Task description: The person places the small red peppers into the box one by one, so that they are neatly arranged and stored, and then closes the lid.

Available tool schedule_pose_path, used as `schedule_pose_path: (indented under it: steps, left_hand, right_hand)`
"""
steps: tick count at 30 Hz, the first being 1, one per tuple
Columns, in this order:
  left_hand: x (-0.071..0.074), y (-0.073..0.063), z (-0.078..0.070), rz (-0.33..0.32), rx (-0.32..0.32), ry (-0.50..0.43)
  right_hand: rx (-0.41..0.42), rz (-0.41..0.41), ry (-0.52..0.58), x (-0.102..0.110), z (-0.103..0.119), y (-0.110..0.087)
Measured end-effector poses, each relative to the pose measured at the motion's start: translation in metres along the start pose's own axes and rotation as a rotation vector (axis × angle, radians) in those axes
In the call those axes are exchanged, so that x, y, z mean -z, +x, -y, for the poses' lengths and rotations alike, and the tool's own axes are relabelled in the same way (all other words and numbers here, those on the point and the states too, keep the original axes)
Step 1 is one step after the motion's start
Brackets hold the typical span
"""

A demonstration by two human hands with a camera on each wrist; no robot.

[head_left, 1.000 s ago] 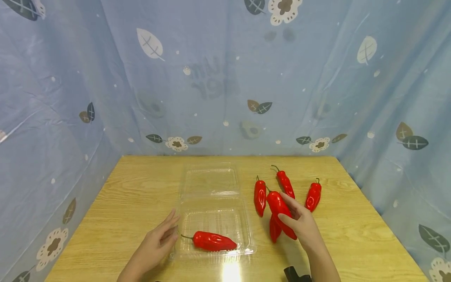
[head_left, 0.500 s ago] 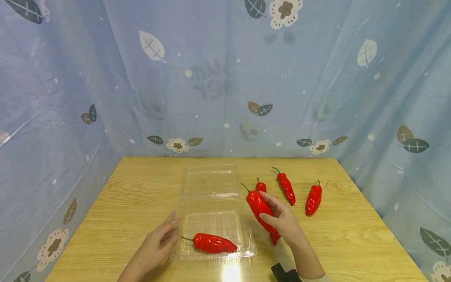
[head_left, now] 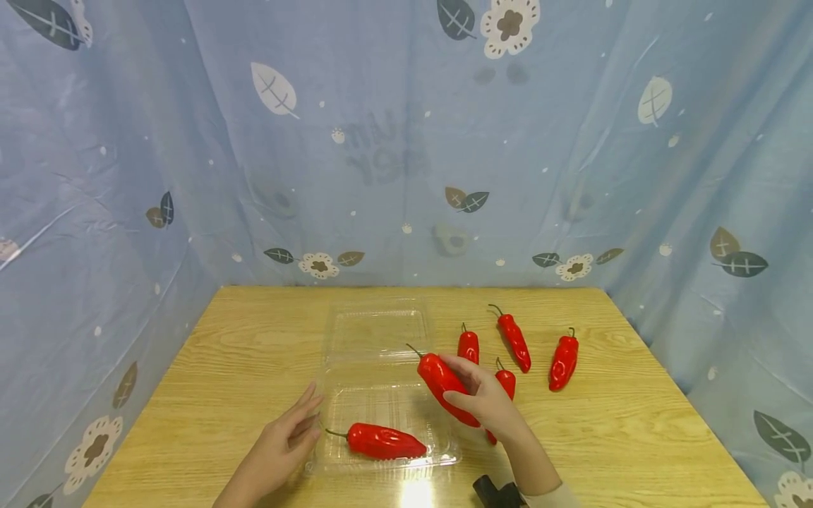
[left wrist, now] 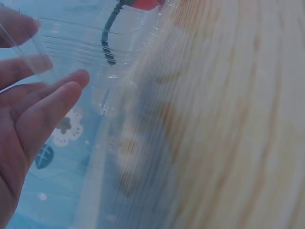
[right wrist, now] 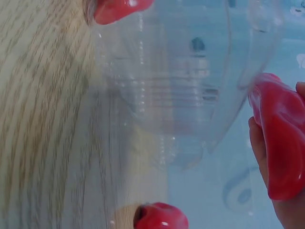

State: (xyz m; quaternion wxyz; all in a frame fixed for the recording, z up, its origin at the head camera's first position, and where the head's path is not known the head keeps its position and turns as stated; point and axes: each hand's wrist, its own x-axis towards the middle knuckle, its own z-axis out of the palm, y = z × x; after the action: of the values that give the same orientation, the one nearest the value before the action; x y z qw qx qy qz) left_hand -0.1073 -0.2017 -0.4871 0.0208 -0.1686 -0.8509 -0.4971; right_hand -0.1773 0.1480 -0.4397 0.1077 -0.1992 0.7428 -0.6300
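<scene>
My right hand (head_left: 485,402) grips a red chili pepper (head_left: 438,381) between thumb and fingers, its green stem pointing up and left. It hangs over the right side of a clear plastic clamshell box (head_left: 356,398) that lies with its lid folded back. Inside the box, near its front edge, another red pepper (head_left: 386,442) lies sideways. My left hand (head_left: 279,441) rests at the box's left side with relaxed fingers. Up close in the left wrist view, those fingers (left wrist: 52,102) lie along the clear wall. In the right wrist view the held pepper (right wrist: 283,138) shows beside the box wall.
Several more red peppers lie right of the box: one pepper (head_left: 468,346) by the lid, another pepper (head_left: 513,342) behind it, one pepper (head_left: 564,362) farther right and one pepper (head_left: 506,381) partly behind my right hand. A patterned blue curtain (head_left: 406,176) encloses the wooden table (head_left: 610,437).
My right hand has carried its pepper leftward, from above the loose peppers to over the box's right side. The left hand and the pepper in the box have stayed put.
</scene>
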Motion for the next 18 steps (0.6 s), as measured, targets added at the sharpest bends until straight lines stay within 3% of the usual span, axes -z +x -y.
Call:
schedule_pose_path:
  steps: [10, 18]
  left_hand:
    - [-0.001, 0.000, 0.004, 0.001, 0.001, 0.000]
    - [0.000, 0.001, 0.004, 0.011, 0.002, -0.015]
  right_hand:
    - [-0.017, 0.064, -0.001, -0.019, -0.004, 0.017]
    - [-0.016, 0.106, -0.095, -0.034, -0.002, 0.030]
